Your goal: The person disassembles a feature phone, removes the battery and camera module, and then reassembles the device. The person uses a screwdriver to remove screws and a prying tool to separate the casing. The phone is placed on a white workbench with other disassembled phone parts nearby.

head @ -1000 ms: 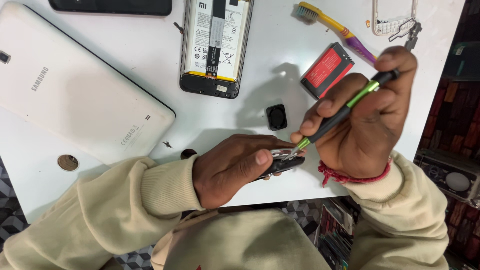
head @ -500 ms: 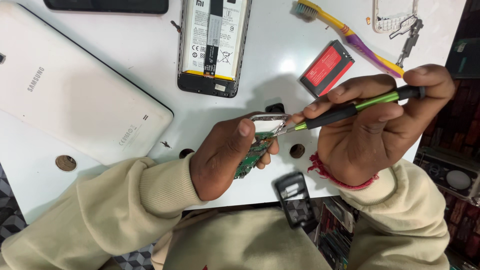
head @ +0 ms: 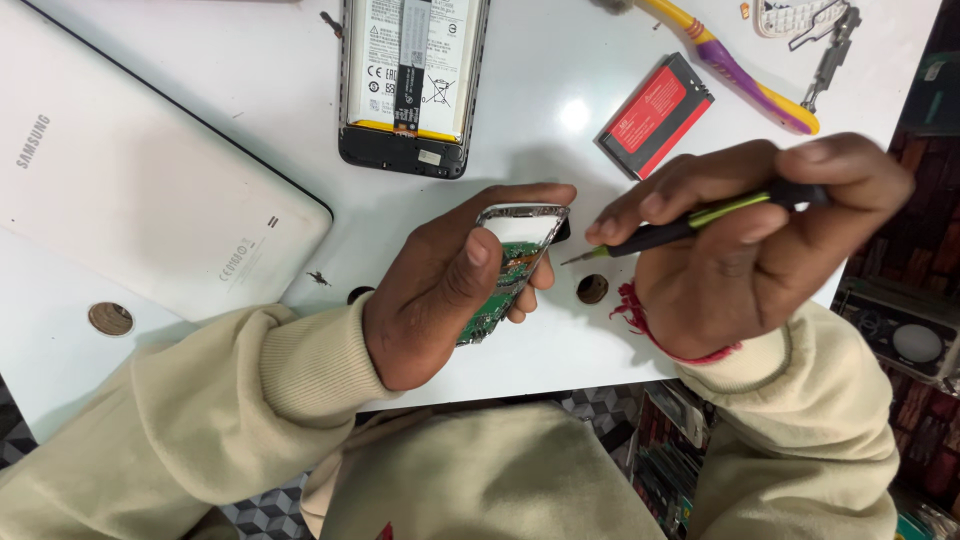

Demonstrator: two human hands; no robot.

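Green circuit board is showing inside the small phone (head: pixel 505 275) that the left hand (head: pixel 440 290) is gripping above the white table (head: pixel 250 60) — fingers wrapped round its back, thumb pressed on its face. The right hand (head: pixel 745 245) is pinching a black-and-green screwdriver (head: pixel 690 222), its tip pointing at the phone's upper edge but sitting just clear of it.

Half a second ago the tip was touching the phone's top; now it is drawing back a little, and the phone is being held more upright, its silver frame facing the camera. The dark part that was lying at the table's near edge is no longer in sight — whether it fell or simply left the view cannot be told.

Around the hands: a red battery (head: pixel 655 115), an opened phone (head: pixel 410 80) with its back off, a white tablet (head: pixel 140 190) and a toothbrush (head: pixel 735 70), partly cut off at the top. The left palm is hiding the phone's lower half, and any screws there are too small to make out.
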